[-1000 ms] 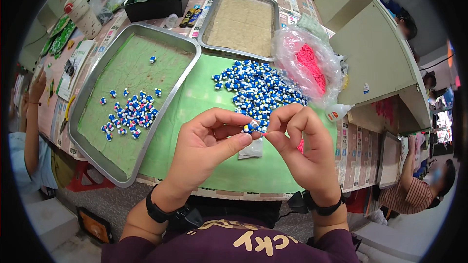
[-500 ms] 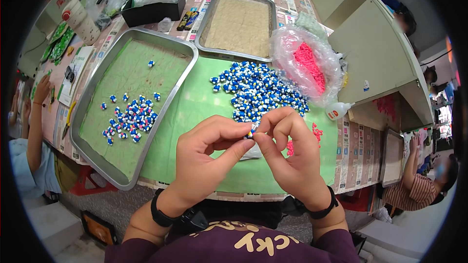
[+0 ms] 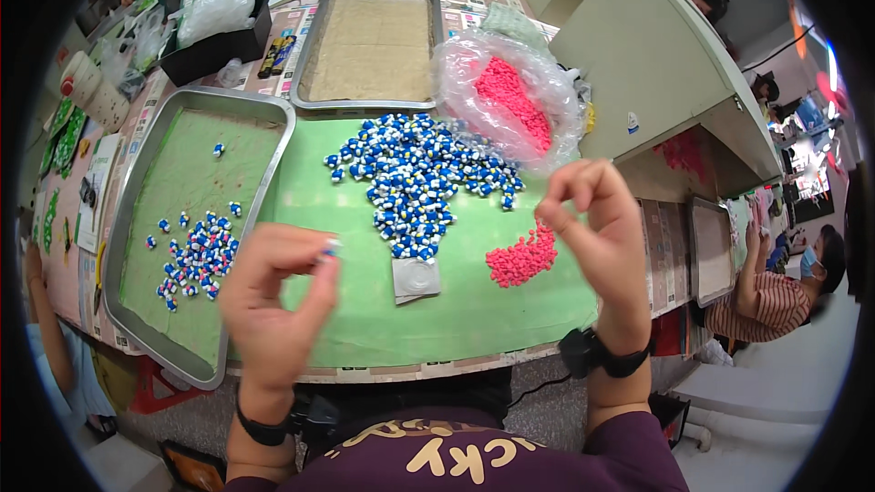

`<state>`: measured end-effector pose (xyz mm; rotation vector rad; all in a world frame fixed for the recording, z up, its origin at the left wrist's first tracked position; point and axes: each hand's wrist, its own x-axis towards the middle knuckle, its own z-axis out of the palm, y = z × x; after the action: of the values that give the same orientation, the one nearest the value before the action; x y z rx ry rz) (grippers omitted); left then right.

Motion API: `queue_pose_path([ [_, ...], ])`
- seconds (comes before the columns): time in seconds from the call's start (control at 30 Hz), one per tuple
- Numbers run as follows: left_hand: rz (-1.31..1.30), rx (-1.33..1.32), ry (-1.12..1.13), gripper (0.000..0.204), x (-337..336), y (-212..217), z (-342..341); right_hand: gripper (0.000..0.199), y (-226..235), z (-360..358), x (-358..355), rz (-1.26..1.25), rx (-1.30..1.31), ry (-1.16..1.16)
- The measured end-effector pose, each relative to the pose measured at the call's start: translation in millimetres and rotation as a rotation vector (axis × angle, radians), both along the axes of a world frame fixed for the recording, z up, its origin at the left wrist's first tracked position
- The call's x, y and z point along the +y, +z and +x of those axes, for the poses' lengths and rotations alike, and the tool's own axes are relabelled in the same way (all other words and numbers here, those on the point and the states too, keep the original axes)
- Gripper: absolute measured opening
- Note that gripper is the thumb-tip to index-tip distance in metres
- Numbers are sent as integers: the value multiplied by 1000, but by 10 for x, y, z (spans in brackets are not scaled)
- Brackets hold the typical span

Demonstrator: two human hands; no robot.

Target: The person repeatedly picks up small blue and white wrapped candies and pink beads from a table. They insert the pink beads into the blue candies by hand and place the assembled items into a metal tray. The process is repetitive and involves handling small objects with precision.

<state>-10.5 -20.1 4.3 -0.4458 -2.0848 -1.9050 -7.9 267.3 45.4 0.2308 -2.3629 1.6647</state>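
Note:
Between the thumb and forefinger of my left hand (image 3: 273, 301) is a small blue-and-white piece (image 3: 330, 246), held near the tray's right edge. My right hand (image 3: 602, 228) is raised at the right with thumb and forefinger pinched together; whether anything is between them I cannot make out. Just below those fingertips lies a small pile of pink bits (image 3: 521, 260) on the green mat (image 3: 365, 328). A large heap of blue-and-white pieces (image 3: 410, 173) spreads over the mat's far part. At its near end sits a small grey square block (image 3: 416, 279).
Left of the mat, a metal tray (image 3: 283, 132) holds more such pieces, several with pink on them. Behind stand a beige-lined tray (image 3: 369, 46), a clear bag of pink bits (image 3: 447, 73) and a black box (image 3: 219, 59). A cabinet (image 3: 656, 55) borders the right; co-workers sit either side.
My hands, together half a second ago on the small piece, are now apart. The left has moved left with the piece, the right toward the pink pile. The whole view has shifted.

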Motion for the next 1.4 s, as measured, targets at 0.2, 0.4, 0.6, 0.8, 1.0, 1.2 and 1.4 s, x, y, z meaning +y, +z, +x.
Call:
queue_pose_path([
  [0.2,-479,37,470,14,-581,-115,-214,15,-474,-61,642,333,-208,-40],
  [0.4,-783,-154,586,20,-716,-93,-235,14,-680,-137,618,514,-228,-32],
  [0.6,-813,118,299,29,-202,-113,-368,17,-653,-114,562,619,-268,-76],
  [0.8,-817,51,117,26,194,-402,-727,16,-653,-133,500,622,-259,-76],
  [1.0,-846,28,137,21,227,-559,-859,17,-682,-123,502,727,-197,-85],
  [1.2,-510,-182,30,20,177,-433,-784,13,-738,-119,426,835,-81,-96],
  [1.4,365,-534,-367,19,25,29,-477,10,-606,-123,420,720,-277,-22],
])
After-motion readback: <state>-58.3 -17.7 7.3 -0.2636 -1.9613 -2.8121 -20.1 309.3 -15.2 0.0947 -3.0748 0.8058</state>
